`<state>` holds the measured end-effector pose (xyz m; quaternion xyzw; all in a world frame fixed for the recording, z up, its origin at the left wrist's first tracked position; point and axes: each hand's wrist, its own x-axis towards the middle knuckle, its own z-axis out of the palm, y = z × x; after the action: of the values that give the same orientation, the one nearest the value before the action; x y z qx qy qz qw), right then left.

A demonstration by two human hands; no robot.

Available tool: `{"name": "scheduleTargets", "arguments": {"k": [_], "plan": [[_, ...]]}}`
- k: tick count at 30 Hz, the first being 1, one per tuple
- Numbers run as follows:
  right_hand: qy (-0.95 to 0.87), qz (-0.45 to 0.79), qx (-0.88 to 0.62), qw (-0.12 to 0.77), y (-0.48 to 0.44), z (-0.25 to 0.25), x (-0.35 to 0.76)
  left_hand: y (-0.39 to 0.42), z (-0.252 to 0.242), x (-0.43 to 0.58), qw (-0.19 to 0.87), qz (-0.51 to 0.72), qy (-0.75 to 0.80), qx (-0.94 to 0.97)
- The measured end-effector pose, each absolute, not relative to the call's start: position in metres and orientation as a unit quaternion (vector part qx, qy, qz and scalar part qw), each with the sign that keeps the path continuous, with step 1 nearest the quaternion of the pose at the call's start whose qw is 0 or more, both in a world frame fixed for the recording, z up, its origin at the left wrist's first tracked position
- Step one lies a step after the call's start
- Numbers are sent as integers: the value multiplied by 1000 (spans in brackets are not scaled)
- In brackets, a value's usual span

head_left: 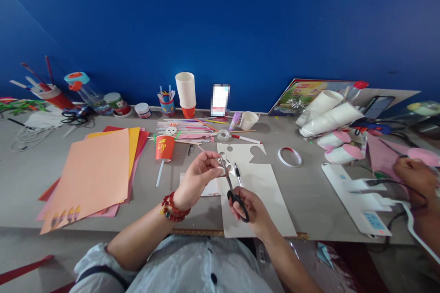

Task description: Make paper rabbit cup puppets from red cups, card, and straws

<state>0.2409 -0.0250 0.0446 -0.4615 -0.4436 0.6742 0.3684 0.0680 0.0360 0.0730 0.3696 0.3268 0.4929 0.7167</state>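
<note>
My left hand [197,174], with red beads at the wrist, pinches a small white paper piece [221,171] above the desk. In my right hand [254,210] is a pair of scissors [236,199] with black handles, its blades up against that piece. Under both lies a white sheet [264,197] with shapes cut out of its far end. A black pen [238,172] rests on the sheet. To the left, a red paper cup figure [164,148] has green arms, a straw and a white face [171,130] with red ears.
Coloured paper [92,165] is stacked on the left. Straws [185,129], stacked cups [185,91] and a phone-like bright screen [220,100] are at the back. A tape roll [289,157] and power strip [355,199] lie right, near another person's hand [414,176].
</note>
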Motion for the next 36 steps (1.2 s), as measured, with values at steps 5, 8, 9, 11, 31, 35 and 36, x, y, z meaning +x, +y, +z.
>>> {"name": "scheduleTargets", "arguments": {"k": [5, 8, 9, 11, 31, 35, 36], "plan": [[-446, 676, -465, 358, -22, 43, 245, 38, 73, 65, 715, 483, 323, 388], [-453, 674, -467, 350, -21, 43, 248, 39, 73, 63, 716, 475, 319, 399], [-456, 673, -469, 347, -20, 44, 249, 40, 73, 63, 717, 473, 317, 402], [-458, 671, -473, 341, -19, 44, 251, 41, 73, 62, 719, 470, 313, 404], [-446, 639, -429, 458, -16, 36, 239, 37, 69, 62, 699, 464, 362, 406], [-456, 647, -417, 446, -17, 34, 235, 34, 70, 62, 717, 473, 346, 379], [-458, 649, -416, 443, -18, 34, 234, 34, 71, 62, 720, 474, 344, 372]]}}
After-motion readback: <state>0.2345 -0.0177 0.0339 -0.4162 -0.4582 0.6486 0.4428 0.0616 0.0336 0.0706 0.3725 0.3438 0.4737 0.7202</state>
